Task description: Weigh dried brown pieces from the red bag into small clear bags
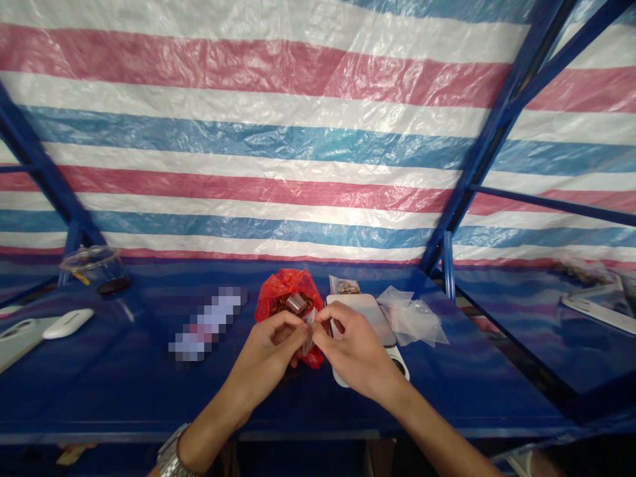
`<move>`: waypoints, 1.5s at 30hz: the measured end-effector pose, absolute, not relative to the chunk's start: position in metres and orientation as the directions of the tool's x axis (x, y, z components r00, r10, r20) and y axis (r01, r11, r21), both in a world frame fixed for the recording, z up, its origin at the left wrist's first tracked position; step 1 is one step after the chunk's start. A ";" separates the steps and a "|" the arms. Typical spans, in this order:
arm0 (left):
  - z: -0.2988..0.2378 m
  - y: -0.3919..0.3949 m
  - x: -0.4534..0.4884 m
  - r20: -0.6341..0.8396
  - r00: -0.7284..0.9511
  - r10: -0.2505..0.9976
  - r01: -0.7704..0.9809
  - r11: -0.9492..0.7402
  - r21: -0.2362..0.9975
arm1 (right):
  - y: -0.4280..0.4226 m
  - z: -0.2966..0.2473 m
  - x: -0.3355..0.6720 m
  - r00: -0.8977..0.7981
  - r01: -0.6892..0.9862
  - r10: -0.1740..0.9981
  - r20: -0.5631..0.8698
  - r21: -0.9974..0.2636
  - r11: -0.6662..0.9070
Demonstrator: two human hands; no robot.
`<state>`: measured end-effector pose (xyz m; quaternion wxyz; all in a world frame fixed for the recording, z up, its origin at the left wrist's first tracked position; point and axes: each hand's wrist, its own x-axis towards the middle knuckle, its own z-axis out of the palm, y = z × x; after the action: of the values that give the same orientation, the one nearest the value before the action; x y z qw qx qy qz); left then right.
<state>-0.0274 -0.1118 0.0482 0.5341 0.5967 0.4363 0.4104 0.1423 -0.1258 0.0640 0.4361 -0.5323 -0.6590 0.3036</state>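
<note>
Between my two hands is a small clear plastic bag (309, 330), pinched at its edges by the fingertips. My left hand (275, 344) grips one side with thumb and forefinger. On the other side, my right hand (352, 341) is closed on the same bag. Behind them a red plastic bag (283, 281) lies open, holding small brown pieces and a small clear scoop or cup (297, 303). A white scale (365, 311) with a flat top sits partly under my right hand. What the small bag holds is too small to make out.
Clear empty bags (415, 318) lie right of the scale, and a filled clear bag (345, 285) is behind it. At left are a plastic cup (112, 271) with dark liquid, a white case (68, 324) and a phone (22, 338). Blue metal posts (462, 179) flank the blue table (163, 397).
</note>
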 end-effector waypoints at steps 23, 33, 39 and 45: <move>0.021 -0.079 -0.047 0.543 0.008 0.840 0.474 -0.481 0.738 | -0.083 0.041 0.136 -0.203 0.841 0.863 0.462 -0.369 0.395; 0.015 -0.068 -0.050 0.553 0.204 0.808 0.807 -0.459 0.373 | -0.086 0.041 0.130 -0.232 0.885 0.869 0.438 -0.276 0.375; 0.021 -0.071 -0.048 0.586 0.161 0.794 0.764 -0.476 0.435 | -0.087 0.035 0.135 -0.182 0.839 0.872 0.454 -0.390 0.378; 0.028 -0.082 -0.036 0.369 -0.147 0.918 0.439 -0.273 0.856 | -0.091 0.028 0.137 0.015 0.686 0.860 0.511 -0.631 0.363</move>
<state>-0.0357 -0.0817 0.0281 0.2327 0.6100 0.5560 0.5143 0.1373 -0.0905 0.0284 0.4453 -0.5559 -0.6951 0.0974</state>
